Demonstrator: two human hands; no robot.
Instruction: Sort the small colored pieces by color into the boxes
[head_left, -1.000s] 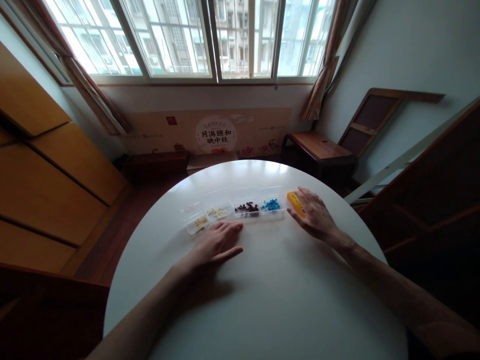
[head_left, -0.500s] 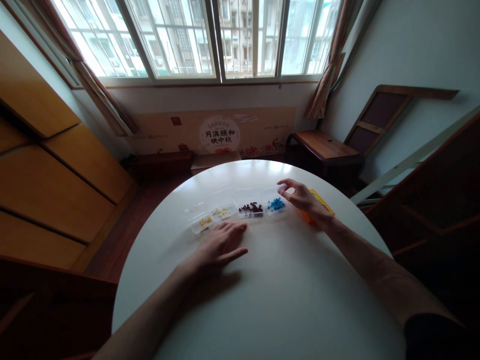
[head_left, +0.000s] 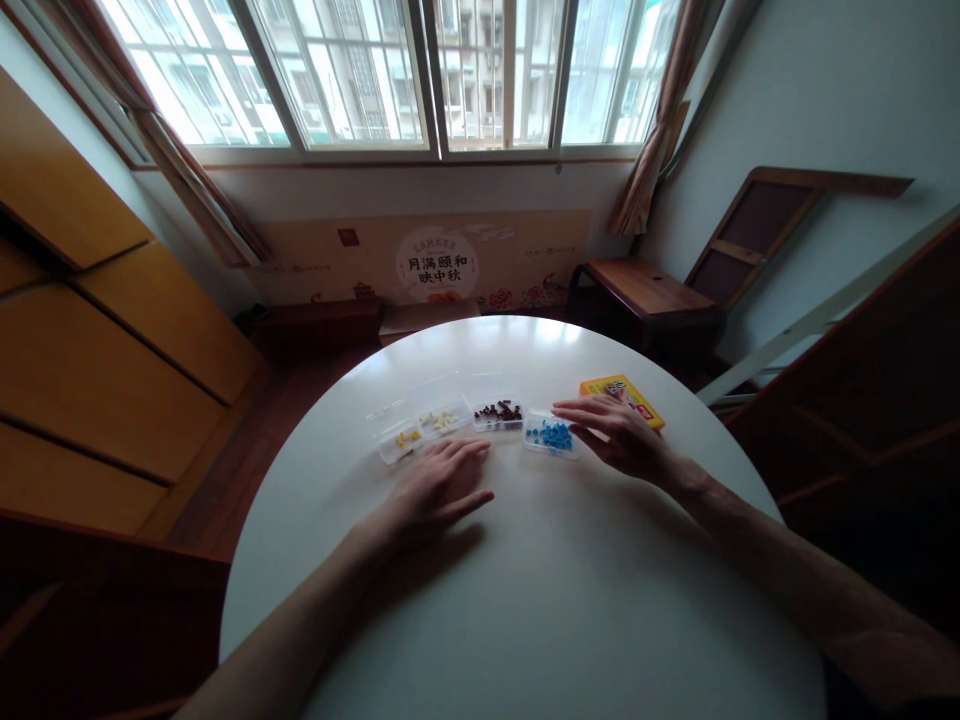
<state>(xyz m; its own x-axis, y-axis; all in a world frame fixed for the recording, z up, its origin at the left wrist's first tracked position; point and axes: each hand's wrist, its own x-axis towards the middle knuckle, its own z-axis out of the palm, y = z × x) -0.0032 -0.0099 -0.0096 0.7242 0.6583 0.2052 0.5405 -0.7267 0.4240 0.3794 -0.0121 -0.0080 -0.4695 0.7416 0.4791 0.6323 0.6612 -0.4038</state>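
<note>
A round white table [head_left: 525, 600] carries a row of small clear plastic trays. The tray of blue pieces [head_left: 550, 436] sits a little nearer to me than the others, and the fingertips of my right hand [head_left: 622, 435] rest at its right edge, fingers stretched out. The tray of dark red pieces [head_left: 499, 412], one with pale yellow pieces [head_left: 442, 420] and one with bright yellow pieces [head_left: 399, 443] stand in line to the left. My left hand [head_left: 437, 487] lies flat and open on the table just in front of the yellow trays.
An orange-yellow box [head_left: 622, 395] lies behind my right hand near the table's right edge. Past the table stand a wooden bench [head_left: 645, 290], a printed cardboard panel [head_left: 435, 265] under the window and wooden cabinets [head_left: 97, 330] on the left.
My right hand left the orange box, reached to the blue tray and drew it toward me, out of the row. My left hand stayed flat in place.
</note>
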